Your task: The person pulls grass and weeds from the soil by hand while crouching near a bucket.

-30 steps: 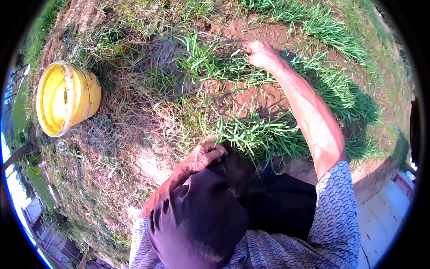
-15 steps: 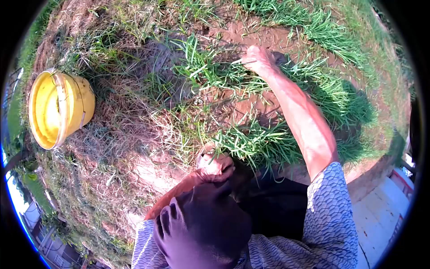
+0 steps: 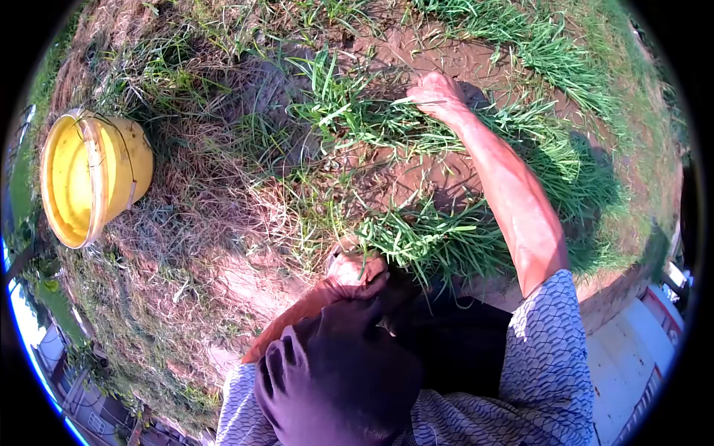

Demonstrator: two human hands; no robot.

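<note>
My right hand (image 3: pixel 437 95) is reached out over the muddy soil (image 3: pixel 416 48), closed into a fist at a row of green grass-like plants (image 3: pixel 357 111). Whatever lies inside its fingers is hidden. Close to my body, my left hand (image 3: pixel 358 273) is curled beside a nearer clump of the same long green leaves (image 3: pixel 424 236). Its fingers are bent and partly in shadow, so what they hold, if anything, cannot be made out. Between the two rows shows a strip of wet brown soil.
A yellow bucket (image 3: pixel 137 163) with a wire handle leans on its side in dry grass (image 3: pixel 216 186) at the left. Another green row (image 3: pixel 550 56) grows at the far right. A pale slab (image 3: pixel 632 357) lies at the lower right. Dark cloth (image 3: pixel 335 372) covers the lower middle.
My right hand has shifted slightly right, still closed. The left hand stays about where it was. The bucket appears a little farther left as the view moves slightly.
</note>
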